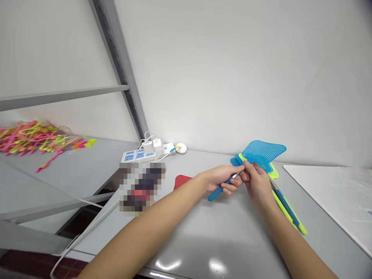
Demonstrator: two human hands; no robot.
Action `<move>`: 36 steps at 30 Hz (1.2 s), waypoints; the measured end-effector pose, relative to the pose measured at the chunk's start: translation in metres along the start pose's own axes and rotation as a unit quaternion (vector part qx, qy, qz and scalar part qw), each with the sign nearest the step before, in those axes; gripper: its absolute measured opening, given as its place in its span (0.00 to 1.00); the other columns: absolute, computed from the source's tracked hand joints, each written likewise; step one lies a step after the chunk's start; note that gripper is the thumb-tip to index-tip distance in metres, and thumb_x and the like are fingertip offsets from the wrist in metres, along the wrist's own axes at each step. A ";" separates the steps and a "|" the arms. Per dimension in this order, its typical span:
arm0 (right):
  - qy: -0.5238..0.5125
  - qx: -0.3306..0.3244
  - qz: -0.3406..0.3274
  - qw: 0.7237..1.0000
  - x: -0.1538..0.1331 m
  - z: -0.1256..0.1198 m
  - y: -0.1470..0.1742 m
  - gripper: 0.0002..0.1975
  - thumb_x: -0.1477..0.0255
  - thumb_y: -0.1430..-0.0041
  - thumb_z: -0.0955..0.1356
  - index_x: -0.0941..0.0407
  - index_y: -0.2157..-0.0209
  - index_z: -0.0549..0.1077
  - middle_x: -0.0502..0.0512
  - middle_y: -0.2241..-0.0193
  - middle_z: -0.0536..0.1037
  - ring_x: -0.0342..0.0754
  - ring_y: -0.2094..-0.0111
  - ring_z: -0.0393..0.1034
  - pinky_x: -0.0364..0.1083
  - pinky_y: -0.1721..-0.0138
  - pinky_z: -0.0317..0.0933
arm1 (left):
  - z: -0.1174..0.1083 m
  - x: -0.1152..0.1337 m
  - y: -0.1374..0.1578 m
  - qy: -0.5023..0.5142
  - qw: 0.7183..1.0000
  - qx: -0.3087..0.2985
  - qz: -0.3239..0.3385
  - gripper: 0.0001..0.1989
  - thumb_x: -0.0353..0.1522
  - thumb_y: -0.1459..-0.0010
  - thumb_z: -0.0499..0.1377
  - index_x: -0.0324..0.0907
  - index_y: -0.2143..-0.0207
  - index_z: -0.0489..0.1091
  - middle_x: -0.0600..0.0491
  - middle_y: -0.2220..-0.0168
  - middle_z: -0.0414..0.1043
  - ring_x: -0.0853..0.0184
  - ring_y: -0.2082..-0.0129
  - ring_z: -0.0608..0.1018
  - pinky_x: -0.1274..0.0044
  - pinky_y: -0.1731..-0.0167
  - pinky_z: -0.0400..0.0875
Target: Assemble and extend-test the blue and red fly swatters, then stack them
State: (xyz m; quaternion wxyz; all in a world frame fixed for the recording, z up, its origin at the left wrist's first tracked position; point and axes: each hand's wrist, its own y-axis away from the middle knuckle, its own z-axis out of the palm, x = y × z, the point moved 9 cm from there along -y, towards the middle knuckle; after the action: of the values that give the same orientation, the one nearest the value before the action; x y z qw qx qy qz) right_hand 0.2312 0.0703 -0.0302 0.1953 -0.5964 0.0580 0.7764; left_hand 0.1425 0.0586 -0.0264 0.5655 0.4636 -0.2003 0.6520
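My left hand (223, 179) is closed around a fly swatter's blue handle (215, 193), which slants down toward me. A short piece of its metal shaft (235, 175) shows between my hands. My right hand (256, 182) pinches close by at the shaft's far end; my fingers hide the exact grip. Beyond them a blue mesh swatter head (266, 149) rises, apparently part of the held swatter. Other blue and yellow-green swatters lie on the table beneath and beside my right hand, with a yellow-green handle (302, 229) and a blue handle (286, 207) pointing toward me.
A red mesh swatter head (181, 181) lies behind my left forearm. A white power strip (128, 155) with chargers and cables stands by the wall, near a pixelated object (142, 188). Colourful small items (31, 137) are heaped at left. A white board (334, 190) lies at right.
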 end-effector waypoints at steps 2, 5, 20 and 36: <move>0.009 0.002 0.009 1.000 0.003 -0.001 0.000 0.23 0.57 0.48 0.73 0.56 0.81 0.62 0.43 0.86 0.63 0.38 0.82 0.54 0.39 0.80 0.50 | 0.001 -0.010 0.001 0.021 1.000 0.013 0.010 0.19 0.46 0.33 0.47 0.43 0.72 0.58 0.63 0.80 0.47 0.78 0.89 0.47 0.85 0.89 0.47; 0.026 -0.009 0.033 0.999 0.009 0.010 0.010 0.23 0.58 0.49 0.74 0.56 0.82 0.61 0.43 0.87 0.60 0.37 0.83 0.51 0.40 0.81 0.48 | -0.001 -0.026 0.013 0.048 0.998 0.041 0.024 0.21 0.48 0.33 0.44 0.44 0.73 0.52 0.64 0.80 0.44 0.77 0.88 0.46 0.85 0.89 0.45; -0.006 0.056 0.007 0.998 -0.017 -0.019 0.001 0.15 0.59 0.46 0.73 0.57 0.72 0.74 0.41 0.84 0.58 0.37 0.83 0.49 0.42 0.74 0.61 | -0.012 -0.061 0.085 -0.009 0.997 0.055 -0.062 0.20 0.48 0.34 0.47 0.44 0.73 0.54 0.63 0.82 0.55 0.78 0.89 0.52 0.83 0.88 0.58; 0.044 -0.262 0.068 0.962 0.004 0.079 0.060 0.13 0.61 0.39 0.69 0.56 0.70 0.70 0.48 0.78 0.73 0.41 0.77 0.66 0.43 0.71 0.62 | -0.024 -0.012 0.113 -0.408 0.886 0.219 0.023 0.19 0.45 0.33 0.45 0.44 0.66 0.65 0.59 0.76 0.65 0.71 0.80 0.65 0.78 0.77 0.60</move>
State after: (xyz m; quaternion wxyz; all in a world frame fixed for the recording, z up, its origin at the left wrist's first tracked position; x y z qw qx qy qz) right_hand 0.1370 0.0417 -0.0208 -0.0237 -0.6550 -0.0981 0.7489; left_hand 0.0286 0.0392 -0.0188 0.3033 0.7958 -0.2759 0.4457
